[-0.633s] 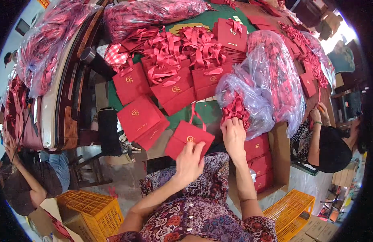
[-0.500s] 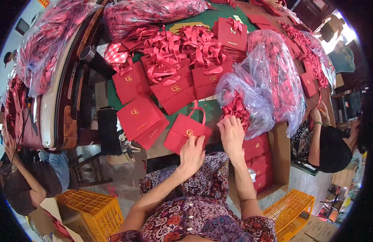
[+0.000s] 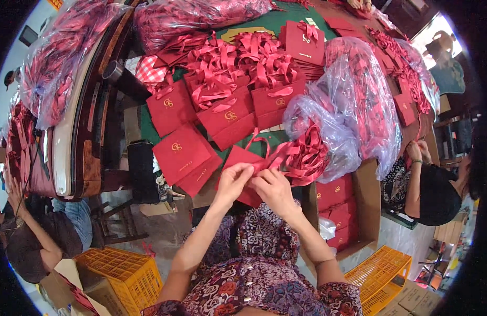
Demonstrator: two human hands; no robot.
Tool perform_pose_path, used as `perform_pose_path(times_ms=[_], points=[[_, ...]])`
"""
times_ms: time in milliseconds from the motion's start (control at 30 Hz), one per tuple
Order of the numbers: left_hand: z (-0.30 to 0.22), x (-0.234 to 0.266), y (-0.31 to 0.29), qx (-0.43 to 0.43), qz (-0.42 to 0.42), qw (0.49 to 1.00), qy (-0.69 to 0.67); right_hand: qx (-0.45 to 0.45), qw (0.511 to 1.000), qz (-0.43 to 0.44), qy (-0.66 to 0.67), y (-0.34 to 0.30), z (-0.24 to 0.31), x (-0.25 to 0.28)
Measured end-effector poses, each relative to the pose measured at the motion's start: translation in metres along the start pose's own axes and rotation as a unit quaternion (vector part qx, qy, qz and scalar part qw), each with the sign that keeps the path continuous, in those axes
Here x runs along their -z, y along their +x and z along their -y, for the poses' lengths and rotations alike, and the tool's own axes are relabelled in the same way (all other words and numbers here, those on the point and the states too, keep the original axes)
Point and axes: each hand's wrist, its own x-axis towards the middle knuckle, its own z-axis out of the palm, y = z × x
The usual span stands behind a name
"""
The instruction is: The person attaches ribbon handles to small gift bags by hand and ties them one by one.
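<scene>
A small red paper bag (image 3: 242, 157) with a ribbon handle lies at the table's near edge, partly covered by my hands. My left hand (image 3: 232, 183) is closed in a pinch over its middle; what sits between the fingertips is too small to tell. Close beside it, my right hand (image 3: 276, 193) is closed on a red ribbon that runs from a loose bundle of ribbons (image 3: 307, 157). That bundle spills out of a clear plastic bag (image 3: 327, 126) just right of the paper bag. To the left lie two flat red bags (image 3: 183, 157), overlapping.
Red bags with ribbon handles (image 3: 230, 116) stand in rows beyond my hands. A carton (image 3: 368, 203) of red bags is at my right. Yellow crates (image 3: 128, 274) flank me below. A dark tumbler (image 3: 125, 79) stands at left. Other people work on both sides.
My right hand has come left and down from the ribbon bundle, drawing ribbon over the paper bag. My left hand has shifted up and left, and the fingertips of both hands now nearly meet.
</scene>
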Motion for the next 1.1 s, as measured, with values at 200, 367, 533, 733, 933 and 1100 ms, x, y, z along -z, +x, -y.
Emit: perform_pose_path(times_ms=[200,367,533,733,933,1100], points=[[-0.008,0.016,0.006,0.049,0.046,0.988,-0.136,-0.011,0.999,0.043,-0.026,-0.010,-0.015,-0.001],[-0.006,0.018,0.006,0.039,0.003,0.989,-0.142,-0.093,0.992,0.069,-0.057,-0.017,-0.036,0.008],[0.006,0.017,-0.003,-0.004,0.013,0.991,-0.136,-0.136,0.988,0.029,-0.072,-0.003,-0.045,0.015],[0.004,0.012,-0.021,0.005,-0.008,0.997,-0.079,-0.167,0.978,-0.008,-0.127,0.017,-0.067,-0.001],[-0.001,0.005,-0.032,-0.009,-0.059,0.998,-0.028,-0.176,0.980,-0.095,-0.008,0.021,-0.040,0.010],[0.007,-0.004,-0.032,-0.038,-0.035,0.999,-0.011,-0.329,0.863,-0.034,0.383,0.003,-0.016,0.001]])
